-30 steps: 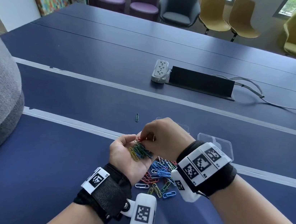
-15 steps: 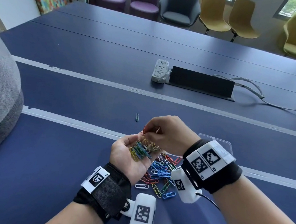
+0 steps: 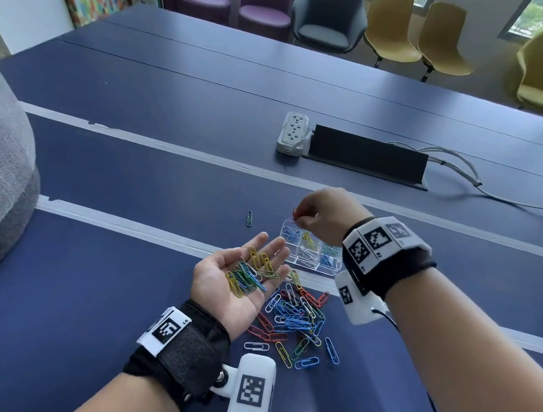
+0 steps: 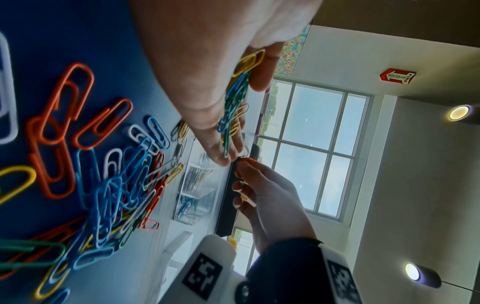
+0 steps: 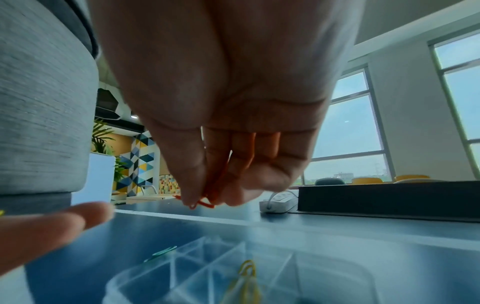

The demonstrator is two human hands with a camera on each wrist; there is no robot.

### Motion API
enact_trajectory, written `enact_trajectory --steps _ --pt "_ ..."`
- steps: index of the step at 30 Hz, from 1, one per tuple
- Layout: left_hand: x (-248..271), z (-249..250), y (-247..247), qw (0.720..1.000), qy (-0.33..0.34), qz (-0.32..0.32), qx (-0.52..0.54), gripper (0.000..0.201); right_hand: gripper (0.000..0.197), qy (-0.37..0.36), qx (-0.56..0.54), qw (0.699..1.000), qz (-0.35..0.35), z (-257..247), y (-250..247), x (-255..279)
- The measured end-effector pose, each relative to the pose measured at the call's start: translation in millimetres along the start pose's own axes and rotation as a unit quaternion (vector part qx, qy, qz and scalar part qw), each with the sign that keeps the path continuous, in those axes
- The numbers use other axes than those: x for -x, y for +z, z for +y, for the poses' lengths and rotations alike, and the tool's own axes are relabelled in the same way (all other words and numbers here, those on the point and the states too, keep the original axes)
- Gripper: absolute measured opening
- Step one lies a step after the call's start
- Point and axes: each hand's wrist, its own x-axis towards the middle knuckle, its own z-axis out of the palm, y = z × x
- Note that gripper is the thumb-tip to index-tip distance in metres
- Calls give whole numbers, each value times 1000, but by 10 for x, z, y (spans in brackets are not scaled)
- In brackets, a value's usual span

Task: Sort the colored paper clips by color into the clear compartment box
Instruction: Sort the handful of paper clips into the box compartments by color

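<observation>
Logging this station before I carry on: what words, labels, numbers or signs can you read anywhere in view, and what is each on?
"FIRE", with an arrow, on the red wall sign in the left wrist view; its smaller line is too blurred to read.
"L5", possibly, beside the square code on the left wrist tag; too small to be sure.
The small print on the right wrist tags is too small to read.

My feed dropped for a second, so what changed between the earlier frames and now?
The right hand lifted red paper clips out of the left palm and carried them away, over the far edge of the clear compartment box. The left hand opened flatter, still cradling its mixed clips. The pile on the table and the lone green clip stayed put.
</observation>
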Motion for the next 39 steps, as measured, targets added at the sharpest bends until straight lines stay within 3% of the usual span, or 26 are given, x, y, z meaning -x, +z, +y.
enact_trajectory --steps 8,17,23,26,30,33,39 --pt "-18 40 -32 1000 10 0 10 45 15 25 80 996 -41 -102 244 21" --pt "0 21 -28 1000 11 2 8 46 17 11 43 999 -27 -47 253 28" --pt "38 17 11 1000 12 -3 16 48 21 -55 -37 997 43 -138 103 239" --pt "49 -9 36 1000 19 -9 20 49 17 -89 -25 995 20 -224 66 383" --pt "44 -61 58 1000 24 -13 13 56 22 -36 15 999 -2 -279 171 450" --pt "33 -82 52 999 26 -15 26 48 20 -13 27 1000 4 -313 219 453" --pt "14 -70 23 999 26 -11 23 46 9 -29 -100 994 16 -347 188 435"
